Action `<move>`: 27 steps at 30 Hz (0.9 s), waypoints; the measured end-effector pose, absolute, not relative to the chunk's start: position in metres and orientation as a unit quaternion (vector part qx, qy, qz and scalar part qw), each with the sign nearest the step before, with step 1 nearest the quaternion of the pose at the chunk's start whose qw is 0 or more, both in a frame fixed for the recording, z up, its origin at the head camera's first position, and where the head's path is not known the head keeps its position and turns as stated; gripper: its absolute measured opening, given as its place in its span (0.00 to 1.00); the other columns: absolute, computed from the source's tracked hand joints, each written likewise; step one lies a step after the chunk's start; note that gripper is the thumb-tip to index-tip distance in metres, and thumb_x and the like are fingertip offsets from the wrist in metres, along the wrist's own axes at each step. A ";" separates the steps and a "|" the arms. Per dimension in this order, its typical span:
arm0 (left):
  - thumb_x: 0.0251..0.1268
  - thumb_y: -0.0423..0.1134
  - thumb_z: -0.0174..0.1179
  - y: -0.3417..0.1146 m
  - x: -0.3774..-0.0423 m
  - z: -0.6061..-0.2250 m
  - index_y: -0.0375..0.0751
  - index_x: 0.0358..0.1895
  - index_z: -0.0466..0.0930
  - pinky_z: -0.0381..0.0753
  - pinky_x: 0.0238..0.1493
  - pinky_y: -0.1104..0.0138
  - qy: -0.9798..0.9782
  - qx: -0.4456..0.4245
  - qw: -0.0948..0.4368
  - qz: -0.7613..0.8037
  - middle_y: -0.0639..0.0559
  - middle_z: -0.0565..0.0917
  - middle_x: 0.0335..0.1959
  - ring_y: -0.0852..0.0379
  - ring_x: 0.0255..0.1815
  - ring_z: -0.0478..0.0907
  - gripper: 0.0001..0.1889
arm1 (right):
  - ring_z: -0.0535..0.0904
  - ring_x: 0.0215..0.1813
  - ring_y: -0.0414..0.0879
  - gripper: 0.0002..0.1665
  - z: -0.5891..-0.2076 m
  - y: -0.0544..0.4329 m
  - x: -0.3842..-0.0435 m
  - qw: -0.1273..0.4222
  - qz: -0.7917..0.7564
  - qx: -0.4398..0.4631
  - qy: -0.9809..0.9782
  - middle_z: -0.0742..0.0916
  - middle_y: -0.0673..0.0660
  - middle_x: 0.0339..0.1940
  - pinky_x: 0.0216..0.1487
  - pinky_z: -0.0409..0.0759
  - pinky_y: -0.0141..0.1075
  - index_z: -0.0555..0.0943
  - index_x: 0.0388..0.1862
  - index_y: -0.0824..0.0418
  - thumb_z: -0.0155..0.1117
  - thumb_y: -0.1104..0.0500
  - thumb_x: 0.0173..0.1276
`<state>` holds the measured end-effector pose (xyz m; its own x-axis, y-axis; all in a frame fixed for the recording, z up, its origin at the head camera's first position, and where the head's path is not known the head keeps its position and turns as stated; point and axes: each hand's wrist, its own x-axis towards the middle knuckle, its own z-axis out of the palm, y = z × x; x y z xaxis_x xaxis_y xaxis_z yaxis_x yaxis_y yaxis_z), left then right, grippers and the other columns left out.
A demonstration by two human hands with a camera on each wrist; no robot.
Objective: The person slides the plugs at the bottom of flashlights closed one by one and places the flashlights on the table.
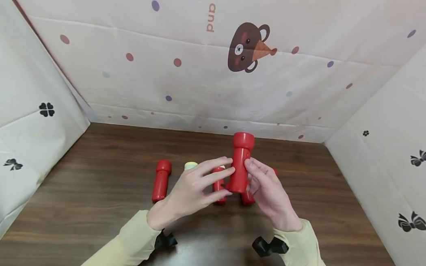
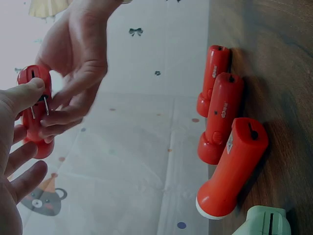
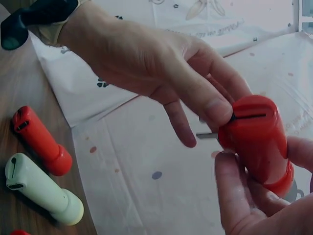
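A red flashlight [image 1: 240, 167] is held up above the table, lens head away from me. My right hand [image 1: 273, 193] grips its body between thumb and fingers. At its tail end, the left hand [image 1: 191, 184] reaches in from the left with fingers spread and fairly straight. In the right wrist view, the left thumb [image 3: 217, 110] touches the tail beside a black slot. Metal plug prongs [image 3: 208, 135] stick out from the side of the flashlight.
Behind the hands, a row of flashlights lies on the dark wooden table [image 1: 95, 207]: a red one [image 1: 161, 180] at left, a pale green one [image 1: 190, 165] mostly hidden, and several more red ones [image 2: 224, 117]. White printed sheets [image 1: 201, 87] wall the table's back and sides.
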<state>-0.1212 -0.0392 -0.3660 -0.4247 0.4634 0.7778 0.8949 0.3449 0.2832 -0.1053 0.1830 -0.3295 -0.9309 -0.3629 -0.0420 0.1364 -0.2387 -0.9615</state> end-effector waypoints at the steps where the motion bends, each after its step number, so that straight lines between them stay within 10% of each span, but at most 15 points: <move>1: 0.53 0.39 0.82 -0.041 -0.120 -0.366 0.40 0.62 0.85 0.89 0.59 0.64 -0.762 -0.448 0.298 -0.361 0.43 0.84 0.64 0.49 0.62 0.85 0.31 | 0.89 0.44 0.34 0.13 -0.331 0.183 -0.105 0.163 -0.779 -0.098 0.597 0.91 0.41 0.43 0.47 0.87 0.28 0.83 0.53 0.49 0.49 0.53 0.86; 27: 0.52 0.38 0.83 -0.056 -0.113 -0.363 0.38 0.63 0.84 0.88 0.47 0.78 -0.754 -0.473 0.265 -0.371 0.43 0.86 0.64 0.52 0.58 0.88 0.32 | 0.90 0.52 0.37 0.18 -0.347 0.181 -0.106 0.205 -0.788 -0.132 0.565 0.91 0.43 0.53 0.57 0.88 0.31 0.79 0.64 0.51 0.44 0.56 0.87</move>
